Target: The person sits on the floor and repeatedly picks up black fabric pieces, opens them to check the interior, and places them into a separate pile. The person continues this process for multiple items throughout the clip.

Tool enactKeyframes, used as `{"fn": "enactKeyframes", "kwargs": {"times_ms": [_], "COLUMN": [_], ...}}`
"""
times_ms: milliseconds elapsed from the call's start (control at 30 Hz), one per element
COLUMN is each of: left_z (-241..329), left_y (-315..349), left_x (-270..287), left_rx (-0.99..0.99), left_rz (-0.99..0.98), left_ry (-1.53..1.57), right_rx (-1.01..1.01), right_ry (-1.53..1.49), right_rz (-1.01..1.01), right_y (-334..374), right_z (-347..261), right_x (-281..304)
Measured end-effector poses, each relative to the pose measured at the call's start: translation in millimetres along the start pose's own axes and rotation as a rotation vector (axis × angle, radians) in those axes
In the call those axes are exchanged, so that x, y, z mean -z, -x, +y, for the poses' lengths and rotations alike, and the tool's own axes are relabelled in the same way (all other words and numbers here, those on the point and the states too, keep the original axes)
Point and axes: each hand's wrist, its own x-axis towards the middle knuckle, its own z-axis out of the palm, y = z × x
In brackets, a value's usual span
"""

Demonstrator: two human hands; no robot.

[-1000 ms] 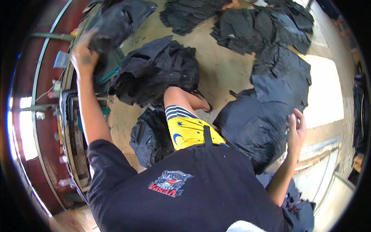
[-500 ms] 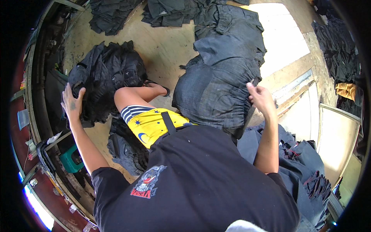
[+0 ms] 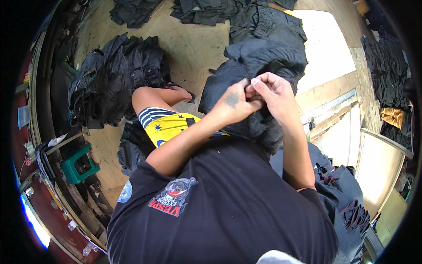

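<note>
A dark denim garment (image 3: 217, 90) with a gathered edge lies across my lap, on the right side of my legs. My left hand (image 3: 235, 103) reaches over to it, fingers curled closed at its edge. Right against it, my right hand (image 3: 276, 94) is closed too, thumb and fingers pinching beside the left fingertips. Between the hands the cloth is bunched up; the exact bit pinched is hidden by the fingers. More dark garments (image 3: 281, 24) lie just beyond. To the left of my bent knee is a heap of gathered dark garments (image 3: 118, 79).
Further dark cloth stacks (image 3: 198, 11) lie at the far side of the wooden floor (image 3: 193, 44). Grey-blue cloth pieces (image 3: 338, 189) are piled at my right. A green plastic stool (image 3: 79, 165) stands at the left by wooden framing. Dark clothes (image 3: 387, 75) hang or lie far right.
My left hand has moved from the left heap across to the garment on my lap, meeting my right hand. The garment's edge is now bunched up between them.
</note>
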Motion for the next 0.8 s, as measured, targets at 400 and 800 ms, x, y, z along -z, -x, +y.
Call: {"fn": "enactKeyframes", "kwargs": {"times_ms": [400,800], "left_z": [26,275], "left_y": [17,164], "left_x": [78,344], "left_rx": [-0.104,-0.666], "left_rz": [0.096,1.002], "left_ry": [0.154,-1.476], "right_rx": [0.364,0.273], "right_ry": [0.799,0.308], "right_rz": [-0.16,-0.003], "right_y": [28,12], "right_z": [-25,-24], "right_x": [8,14]}}
